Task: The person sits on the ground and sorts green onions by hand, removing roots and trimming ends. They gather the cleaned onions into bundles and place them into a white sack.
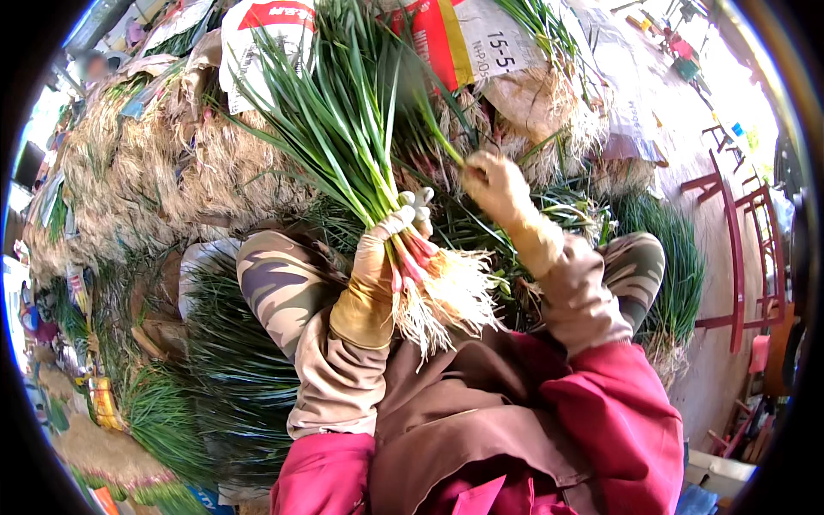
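Note:
My gloved left hand (393, 222) is shut around a bunch of leafy allium plants (351, 145), which look like green garlic. Flat green leaves fan out above the fist. Below it hang reddish stem bases (412, 261) and a mass of pale roots (444, 299), over my brown apron (463, 399). To the right of the bunch, my gloved right hand (496, 183) pinches a single green stalk or leaf (441, 132). It is slightly blurred, and its far end blurs into the greenery. Loose leaves (476, 219) lie beneath both hands, between my knees.
Stacked bundles with roots outward (174, 161) rise ahead and left, partly under printed sacks (270, 45). Dark green leaf bundles (238, 367) lie at my left, another (669, 264) by my right knee. Red metal frames (734, 257) stand at right. A person (96, 64) is at far left.

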